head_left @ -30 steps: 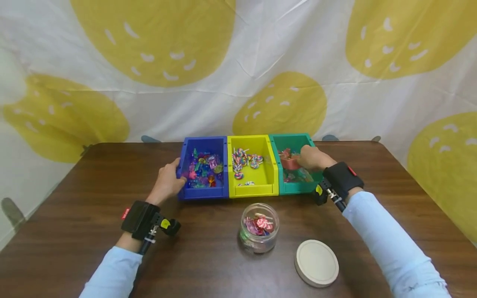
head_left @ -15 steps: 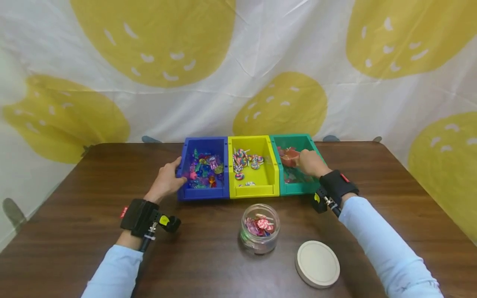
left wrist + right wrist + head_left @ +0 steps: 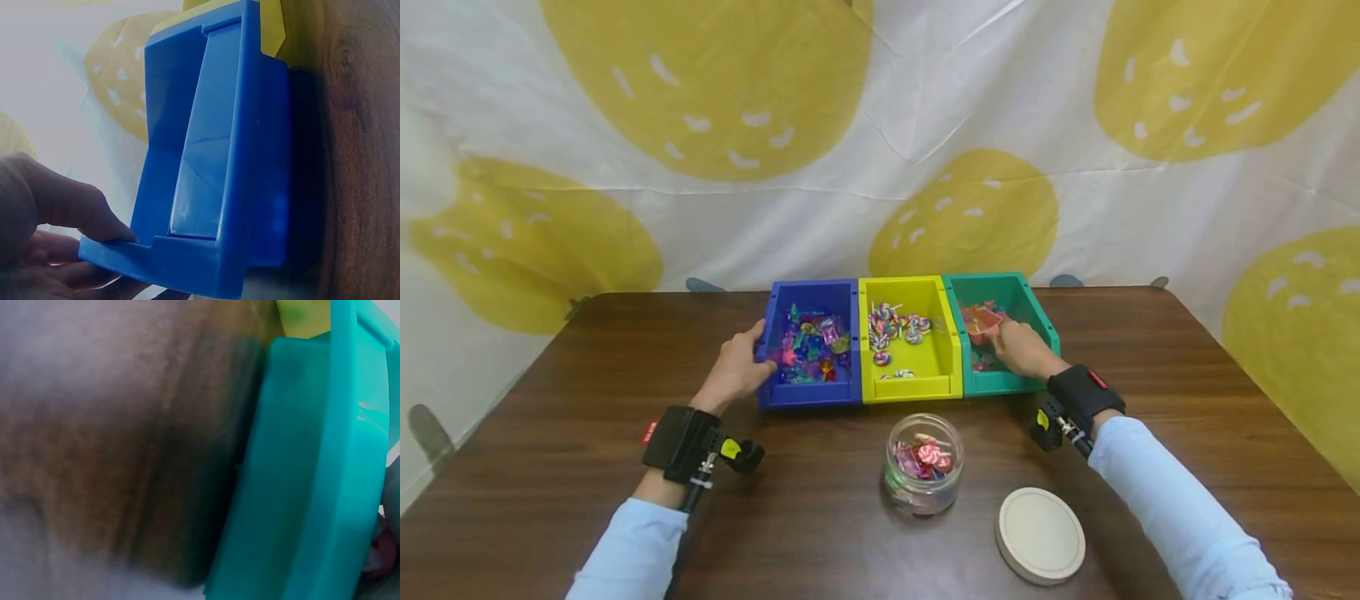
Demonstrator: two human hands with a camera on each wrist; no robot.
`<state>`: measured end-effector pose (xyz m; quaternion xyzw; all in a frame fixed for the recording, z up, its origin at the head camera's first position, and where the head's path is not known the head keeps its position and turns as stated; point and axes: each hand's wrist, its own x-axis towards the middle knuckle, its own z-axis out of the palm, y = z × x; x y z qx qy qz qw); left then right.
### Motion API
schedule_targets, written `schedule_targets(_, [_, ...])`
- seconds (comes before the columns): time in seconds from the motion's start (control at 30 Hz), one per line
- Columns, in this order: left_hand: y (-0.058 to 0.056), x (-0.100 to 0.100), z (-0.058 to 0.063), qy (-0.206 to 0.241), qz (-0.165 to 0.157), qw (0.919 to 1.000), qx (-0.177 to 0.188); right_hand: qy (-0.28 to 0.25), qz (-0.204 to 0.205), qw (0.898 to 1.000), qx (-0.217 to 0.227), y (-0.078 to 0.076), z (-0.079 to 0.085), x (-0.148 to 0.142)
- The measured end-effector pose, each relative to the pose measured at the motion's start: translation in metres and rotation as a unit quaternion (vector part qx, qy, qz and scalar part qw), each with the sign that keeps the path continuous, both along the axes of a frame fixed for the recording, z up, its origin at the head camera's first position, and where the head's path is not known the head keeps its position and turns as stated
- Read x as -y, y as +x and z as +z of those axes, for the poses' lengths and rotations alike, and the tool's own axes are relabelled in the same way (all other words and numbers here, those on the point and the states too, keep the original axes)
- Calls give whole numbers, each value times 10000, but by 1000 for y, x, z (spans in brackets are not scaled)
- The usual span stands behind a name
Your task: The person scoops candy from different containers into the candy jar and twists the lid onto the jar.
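My left hand grips the left wall of the blue bin. In the left wrist view the thumb lies on the bin's inner side, with the fingers beneath the wall outside. My right hand reaches into the green bin and holds a pink scoop among pinkish pieces. What the scoop contains is too small to tell. The right wrist view is mostly filled by the green bin's front; a dark, partly cut-off bit of hand shows at the right edge.
Between the two bins sits a yellow bin with striped lollipop pieces. Colourful translucent pieces lie in the blue bin. In front stand an uncapped glass jar with candy-like pieces and a cream lid, on a brown table.
My right hand has shifted slightly nearer inside the green bin, and the scoop has turned a little in its grip. The left hand stays on the blue bin.
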<state>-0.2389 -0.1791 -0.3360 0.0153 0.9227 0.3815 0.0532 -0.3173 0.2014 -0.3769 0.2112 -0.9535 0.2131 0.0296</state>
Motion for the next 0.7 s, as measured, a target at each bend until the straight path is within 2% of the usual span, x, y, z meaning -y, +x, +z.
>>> schedule_targets(0.03, [0,0,0,-2,-33,10000,-16,59,-145,9998,97,12,11,6])
schedule_targets(0.17, [1,3,-2,-25,-154,9997,-166,34,-255,9995,-198,28,21,12])
schedule_targets(0.37, [4,6,-6,-10,-220,9988,-442,54,-594,9976,-357,36,25,15])
schedule_targets(0.5, [9,5,-8,-28,-83,9984,-551,-68,-732,9963,-455,39,28,14])
schedule_targets(0.6, [13,2,-8,-142,175,9956,-910,-221,-758,9951,-589,43,32,12])
schedule_targets(0.7, [17,-4,-7,-80,453,9848,-1677,-454,-806,9940,-591,47,35,9])
